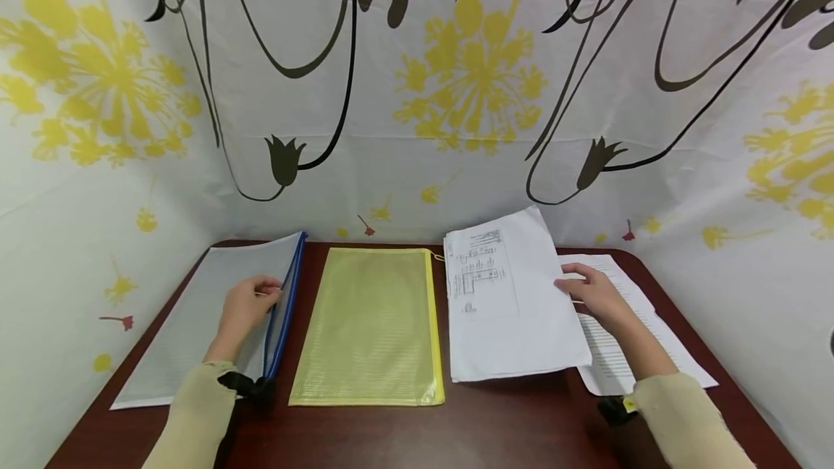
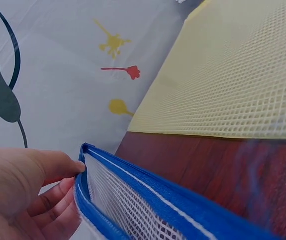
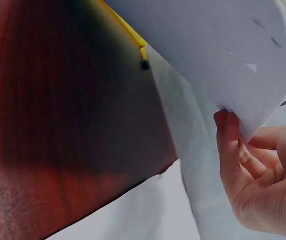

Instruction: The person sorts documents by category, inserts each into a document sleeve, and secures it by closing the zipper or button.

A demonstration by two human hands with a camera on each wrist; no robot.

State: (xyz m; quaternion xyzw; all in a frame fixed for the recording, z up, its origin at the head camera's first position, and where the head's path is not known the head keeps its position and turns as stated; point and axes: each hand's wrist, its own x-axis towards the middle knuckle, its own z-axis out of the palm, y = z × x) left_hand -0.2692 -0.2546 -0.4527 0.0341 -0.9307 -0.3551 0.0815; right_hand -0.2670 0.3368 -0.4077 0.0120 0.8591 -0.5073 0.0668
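On the left of the table lies a clear mesh zipper pouch (image 1: 195, 317) with a blue zipper edge (image 1: 289, 302). My left hand (image 1: 246, 310) pinches one lip of its opening, and the pouch gapes in the left wrist view, where white mesh (image 2: 118, 192) shows inside. At the right, my right hand (image 1: 596, 295) grips the edge of a stack of white papers (image 1: 515, 310) between thumb and fingers. The stack is raised at a tilt off the table, with a printed diagram on its top sheet. In the right wrist view the underside of the papers (image 3: 222, 55) shows.
Between the hands a yellow mesh zipper pouch (image 1: 371, 331) lies flat on the dark red-brown table (image 1: 417, 440). More printed sheets (image 1: 612, 360) lie at the right, partly under my right arm. A patterned white cloth (image 1: 391, 107) stands behind the table and along its sides.
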